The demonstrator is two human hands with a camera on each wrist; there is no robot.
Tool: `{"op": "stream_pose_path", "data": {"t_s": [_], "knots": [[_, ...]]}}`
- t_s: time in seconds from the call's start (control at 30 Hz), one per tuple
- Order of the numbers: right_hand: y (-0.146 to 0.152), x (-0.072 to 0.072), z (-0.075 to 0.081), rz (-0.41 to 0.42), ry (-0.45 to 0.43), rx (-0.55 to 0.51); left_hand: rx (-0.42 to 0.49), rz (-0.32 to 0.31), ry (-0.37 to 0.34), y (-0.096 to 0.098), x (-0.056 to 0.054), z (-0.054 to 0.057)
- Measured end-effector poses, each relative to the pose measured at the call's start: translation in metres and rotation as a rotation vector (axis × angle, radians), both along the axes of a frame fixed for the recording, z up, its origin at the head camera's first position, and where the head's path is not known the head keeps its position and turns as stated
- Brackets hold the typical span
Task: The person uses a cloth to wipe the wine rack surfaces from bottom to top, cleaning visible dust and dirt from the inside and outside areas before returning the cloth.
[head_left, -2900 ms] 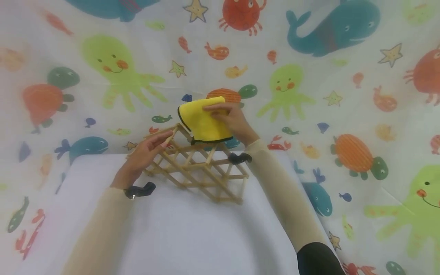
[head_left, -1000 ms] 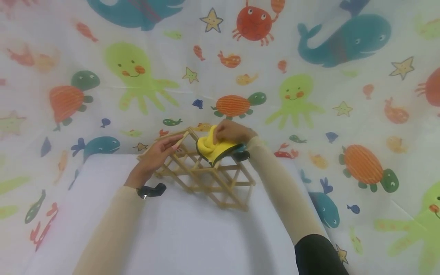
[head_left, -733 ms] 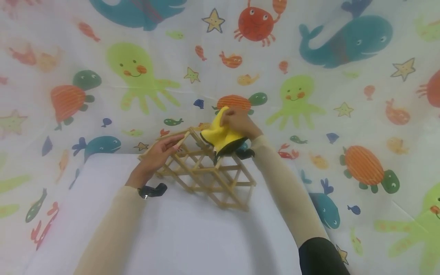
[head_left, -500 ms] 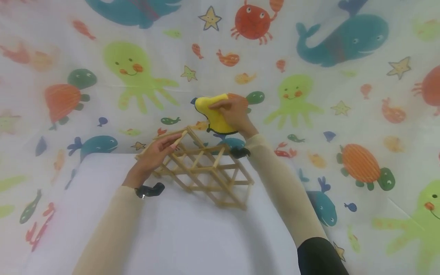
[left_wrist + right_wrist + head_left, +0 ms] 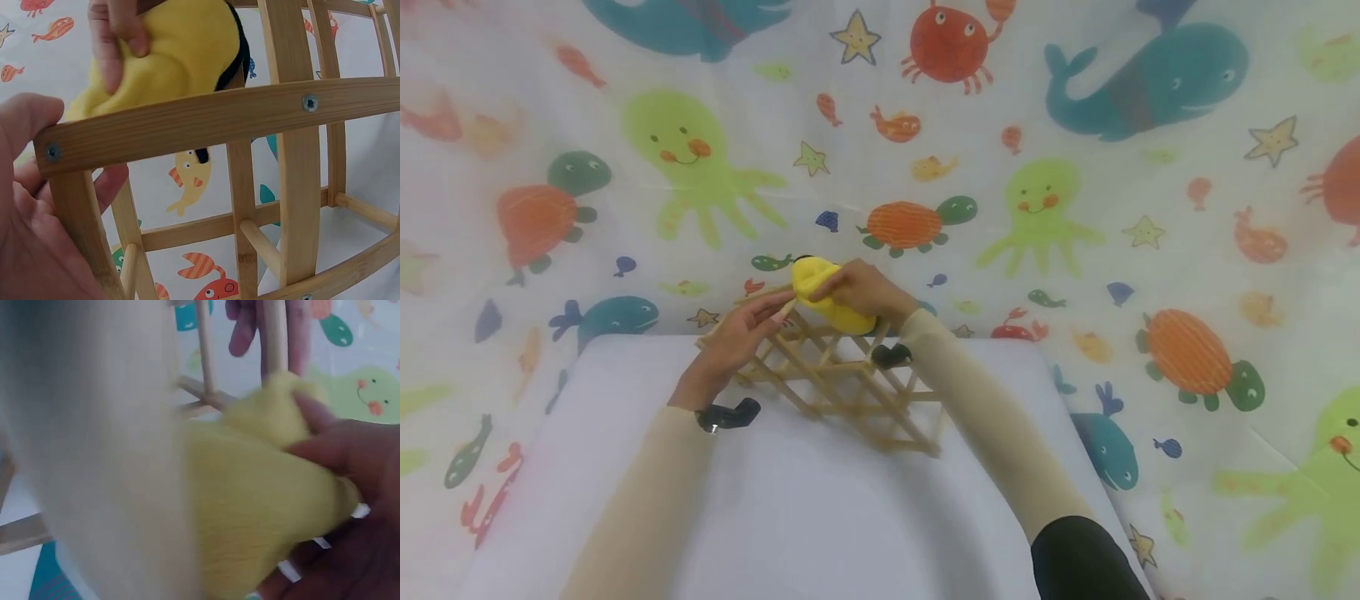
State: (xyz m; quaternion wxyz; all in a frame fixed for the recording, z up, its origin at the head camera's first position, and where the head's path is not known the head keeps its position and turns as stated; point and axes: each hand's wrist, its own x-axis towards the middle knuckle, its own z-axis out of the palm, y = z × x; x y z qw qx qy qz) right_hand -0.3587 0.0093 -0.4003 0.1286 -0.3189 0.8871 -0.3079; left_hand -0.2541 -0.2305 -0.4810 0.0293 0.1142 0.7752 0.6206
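A folding wooden lattice rack [image 5: 898,412] stands on the white table, its bars fixed with screws [image 5: 310,103]. My left hand [image 5: 737,337] grips the rack's upper left corner; in the left wrist view the thumb lies on one side of the bar and fingers on the other. A yellow cloth [image 5: 811,277] with a dark edge is bunched in my right hand [image 5: 867,292]. In the left wrist view the cloth [image 5: 181,56] lies along the top bar, close to my left hand. A blurred bar covers much of the right wrist view, hiding part of the cloth [image 5: 250,500].
White fabric covers the table [image 5: 820,517]. Close behind the rack hangs a pale curtain [image 5: 865,175] printed with sea animals. Dark wrist bands [image 5: 727,415] sit over both beige sleeves.
The right hand dips to the bars with the cloth, lifts it above the rack, then brings it down and left to the top bar by the left hand. The left hand keeps its grip.
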Motion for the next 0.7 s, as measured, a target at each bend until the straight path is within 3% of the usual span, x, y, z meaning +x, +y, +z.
{"op": "stream_pose_path", "data": {"t_s": [0.13,0.27,0.4,0.53,0.7], "knots": [[0.009,-0.005,0.002,0.076,-0.028,0.107,0.011,-0.011,0.004,0.004,-0.005,-0.003],[0.015,-0.006,0.003,0.089,-0.003,0.056,0.018,-0.022,-0.003,0.009,-0.006,-0.004],[0.019,-0.004,0.005,0.102,-0.087,-0.018,0.004,-0.022,0.0,0.009,-0.003,0.002],[0.018,-0.001,0.008,0.167,-0.164,0.041,-0.021,-0.006,-0.01,0.005,0.0,0.008],[0.01,0.007,0.004,0.136,-0.261,0.149,-0.022,-0.002,-0.022,0.002,0.0,0.007]]}}
